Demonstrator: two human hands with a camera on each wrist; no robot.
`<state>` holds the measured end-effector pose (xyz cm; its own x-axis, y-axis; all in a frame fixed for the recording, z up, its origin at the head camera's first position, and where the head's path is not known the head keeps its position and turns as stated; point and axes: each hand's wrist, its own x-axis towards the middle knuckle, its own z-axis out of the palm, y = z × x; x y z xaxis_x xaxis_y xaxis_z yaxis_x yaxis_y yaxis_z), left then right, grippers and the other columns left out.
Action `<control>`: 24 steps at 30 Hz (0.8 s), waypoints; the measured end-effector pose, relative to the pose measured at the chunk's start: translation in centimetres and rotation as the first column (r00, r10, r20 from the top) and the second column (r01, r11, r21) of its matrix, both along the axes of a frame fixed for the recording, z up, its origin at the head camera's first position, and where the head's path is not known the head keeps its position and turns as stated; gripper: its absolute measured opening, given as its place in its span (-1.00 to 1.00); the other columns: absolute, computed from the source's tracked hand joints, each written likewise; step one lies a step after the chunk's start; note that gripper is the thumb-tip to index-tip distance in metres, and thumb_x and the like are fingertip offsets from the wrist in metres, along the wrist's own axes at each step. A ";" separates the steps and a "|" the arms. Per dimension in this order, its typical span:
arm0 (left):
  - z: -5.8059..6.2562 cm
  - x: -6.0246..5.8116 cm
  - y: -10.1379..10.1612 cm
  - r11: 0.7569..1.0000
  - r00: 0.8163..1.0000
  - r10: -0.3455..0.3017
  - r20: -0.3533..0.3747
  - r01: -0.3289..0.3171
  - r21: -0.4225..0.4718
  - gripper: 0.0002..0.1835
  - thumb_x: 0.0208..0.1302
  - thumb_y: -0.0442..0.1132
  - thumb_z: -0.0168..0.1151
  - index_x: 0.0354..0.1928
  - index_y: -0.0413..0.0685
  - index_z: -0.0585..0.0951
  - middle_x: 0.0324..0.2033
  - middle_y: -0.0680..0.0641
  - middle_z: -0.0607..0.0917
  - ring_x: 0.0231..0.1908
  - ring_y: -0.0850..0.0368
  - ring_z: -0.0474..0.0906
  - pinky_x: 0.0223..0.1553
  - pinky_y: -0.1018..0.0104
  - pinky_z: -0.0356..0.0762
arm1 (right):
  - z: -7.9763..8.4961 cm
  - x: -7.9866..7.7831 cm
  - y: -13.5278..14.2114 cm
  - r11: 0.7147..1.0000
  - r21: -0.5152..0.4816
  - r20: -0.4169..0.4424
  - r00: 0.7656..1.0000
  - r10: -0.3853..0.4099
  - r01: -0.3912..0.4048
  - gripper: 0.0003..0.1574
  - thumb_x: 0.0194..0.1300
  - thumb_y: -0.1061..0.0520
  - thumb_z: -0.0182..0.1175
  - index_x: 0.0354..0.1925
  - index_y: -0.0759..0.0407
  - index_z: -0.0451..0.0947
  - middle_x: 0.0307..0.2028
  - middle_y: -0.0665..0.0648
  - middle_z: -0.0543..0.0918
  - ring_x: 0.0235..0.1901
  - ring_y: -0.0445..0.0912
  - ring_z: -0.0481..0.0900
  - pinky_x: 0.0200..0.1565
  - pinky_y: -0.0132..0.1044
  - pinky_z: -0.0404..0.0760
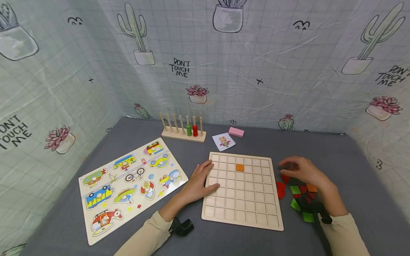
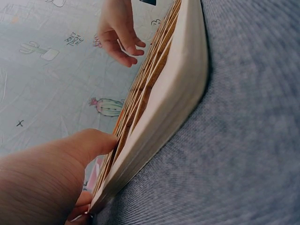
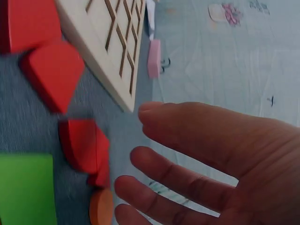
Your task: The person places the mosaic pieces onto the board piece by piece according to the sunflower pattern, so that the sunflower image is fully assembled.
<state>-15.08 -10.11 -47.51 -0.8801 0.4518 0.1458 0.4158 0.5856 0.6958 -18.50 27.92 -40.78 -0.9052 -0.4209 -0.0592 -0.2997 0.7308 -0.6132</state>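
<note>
A wooden grid board (image 1: pixel 241 195) lies flat on the grey cloth, one orange square tile (image 1: pixel 240 167) in a cell of its upper part. At the board's left edge rests my left hand (image 1: pixel 198 183), fingers along the side and thumb over the top; the left wrist view shows this thumb (image 2: pixel 101 140) touching the rim. My right hand (image 1: pixel 304 172) hovers right of the board, fingers loosely bent and apart, holding nothing. Near and below it lie several red pieces (image 3: pixel 54 72), green square tiles (image 1: pixel 308 217) and an orange piece (image 1: pixel 311 188), some partly hidden by the hand and wrist device.
A vehicle puzzle board (image 1: pixel 120 213) lies on the left. Behind the grid board are a peg stand (image 1: pixel 173 134) with green and red beads, a picture card (image 1: pixel 221 145) and a pink block (image 1: pixel 236 132). Patterned cloth walls (image 1: pixel 243 64) enclose the table.
</note>
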 end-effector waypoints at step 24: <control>0.1 0.0 0.0 1.000 1.000 -0.004 0.018 0.004 0.009 -0.19 0.28 -0.03 0.27 0.43 -0.29 0.22 0.46 -0.21 0.15 0.47 -0.10 0.01 0.48 -0.08 -0.24 | -1.1 -0.5 1.6 0.999 0.048 0.074 0.997 -0.030 0.026 -0.68 0.18 0.36 0.27 -0.07 0.48 0.58 -0.13 0.45 0.59 -0.43 -0.07 0.56 -0.43 -0.27 0.55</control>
<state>-15.07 -10.16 -47.38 -0.8810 0.4538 0.1341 0.4054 0.5777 0.7085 -19.03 29.49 -41.84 -0.9088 -0.3906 -0.1464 -0.2332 0.7666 -0.5982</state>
